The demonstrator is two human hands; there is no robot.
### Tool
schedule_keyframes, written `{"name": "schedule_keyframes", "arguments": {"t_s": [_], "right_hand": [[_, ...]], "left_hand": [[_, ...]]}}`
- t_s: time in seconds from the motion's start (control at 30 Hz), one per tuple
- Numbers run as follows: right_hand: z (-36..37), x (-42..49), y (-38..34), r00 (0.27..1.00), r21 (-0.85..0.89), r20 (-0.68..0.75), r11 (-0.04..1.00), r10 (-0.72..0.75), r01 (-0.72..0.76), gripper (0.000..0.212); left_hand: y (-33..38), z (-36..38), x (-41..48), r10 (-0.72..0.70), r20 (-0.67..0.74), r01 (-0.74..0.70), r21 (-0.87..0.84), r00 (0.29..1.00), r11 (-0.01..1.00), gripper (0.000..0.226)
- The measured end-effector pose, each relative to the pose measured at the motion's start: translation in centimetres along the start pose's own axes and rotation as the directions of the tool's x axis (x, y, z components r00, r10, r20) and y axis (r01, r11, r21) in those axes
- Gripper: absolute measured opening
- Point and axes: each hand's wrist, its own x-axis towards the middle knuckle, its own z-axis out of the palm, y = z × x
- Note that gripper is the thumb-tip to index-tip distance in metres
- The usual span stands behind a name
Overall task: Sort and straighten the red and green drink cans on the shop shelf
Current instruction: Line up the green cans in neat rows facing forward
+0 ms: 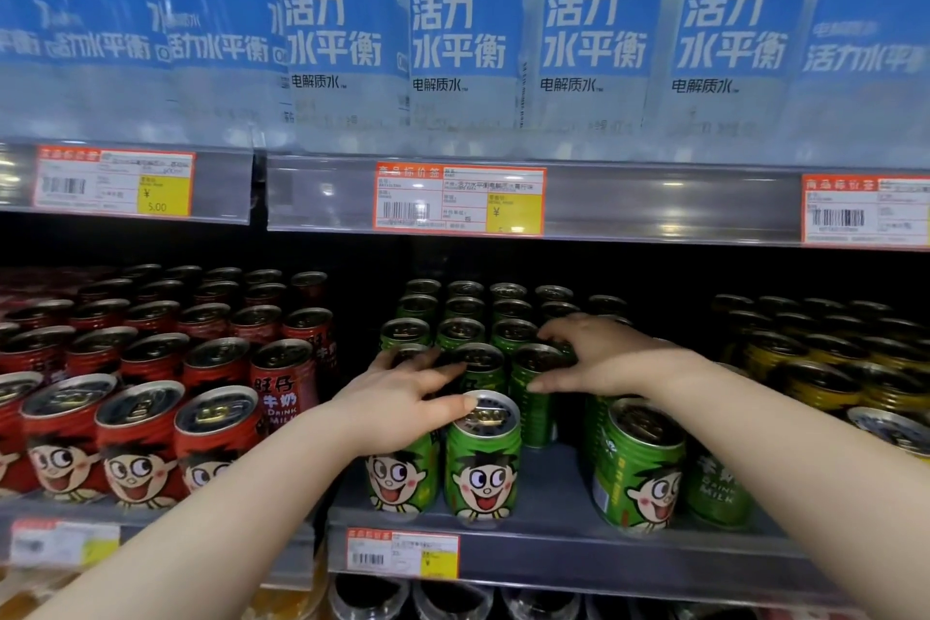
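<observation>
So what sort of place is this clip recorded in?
Most likely a supermarket drinks aisle: orange-and-yellow paper price tags on the grey shelf edge, massed rows of identical red drink cans and green drink cans, and clear blue-labelled bottles above.

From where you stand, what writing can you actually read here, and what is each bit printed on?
"0糖": blue bottle label
"活力水平衡": same label
"电解质水": same label
"旺仔牛奶": red can
"DRINK MILK": same red can
"MILK": far-right green can
"5.00": left price tag
"商品标价签": middle price tag
Remaining tag print, barcodes: too blurred.
</observation>
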Motion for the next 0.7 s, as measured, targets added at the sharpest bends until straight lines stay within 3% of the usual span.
{"name": "schedule_keyframes", "arguments": {"t_s": [0.07,0.13,0.23,0.3,0.4,0.53,0.63,0.7], "right_hand": [[-1.3,-1.5,0.3,0.999,0.029,-0.019,0.999,-0.043,0.043,0.063],[-2.6,-3.4,0.6,0.994,-0.035,0.071,0.995,-0.088,0.091,0.058],[-3.2,-5.8,1.1,0.951,-0.179,0.309,0.981,-0.012,0.071,0.074],[-2.6,-6.6,1.2,0.941,-0.283,0.338,0.956,0.024,0.077,0.085],[-1.8,-6.8,1.2,0.957,-0.327,0.291,0.937,-0.024,0.123,0.084],[-1.0,-6.5,0.5,0.981,-0.175,0.172,0.978,-0.086,0.116,0.082],[0.8,-5.8,-0.8,0.995,-0.099,0.038,0.990,-0.092,0.095,0.080],[1.5,-5.5,-0.9,0.993,-0.115,0.034,0.986,-0.116,0.119,0.085]], "left_hand": [[0.1,-0.1,-0.1,-0.001,-0.011,0.001,-0.003,1.000,1.000,0.059],[0.1,-0.2,-0.1,0.020,-0.049,-0.016,0.067,0.999,0.998,0.058],[0.8,-0.3,-0.2,0.130,-0.167,-0.082,0.266,0.977,0.961,0.063],[1.7,-0.5,-0.3,0.190,-0.196,-0.136,0.261,0.962,0.956,0.054],[2.8,-0.3,-0.3,0.202,-0.131,-0.181,0.154,0.971,0.971,0.054],[3.1,0.1,0.3,0.139,0.022,-0.141,0.168,0.990,0.976,0.061],[3.2,0.1,0.6,0.129,0.038,-0.134,0.187,0.991,0.973,0.061],[3.2,0.1,0.6,0.136,0.038,-0.140,0.195,0.990,0.971,0.060]]}}
